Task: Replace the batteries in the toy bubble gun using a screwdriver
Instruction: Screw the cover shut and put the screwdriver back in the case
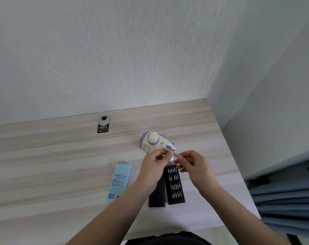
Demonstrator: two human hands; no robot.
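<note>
While the table point(44, 156) carries everything, the toy bubble gun point(151, 142) lies near its right edge, toward the back. Bit tray point(175, 185) sits just in front. Both hands meet over them: right hand point(194, 165) grip pinches the screwdriver point(168, 149), tip at the toy; left hand point(154, 165) grip also pinches its shaft.

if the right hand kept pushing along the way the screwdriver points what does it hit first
Most likely the toy bubble gun: the screwdriver in the right hand already has its tip at the gun's body, though depth is hard to judge.
</note>
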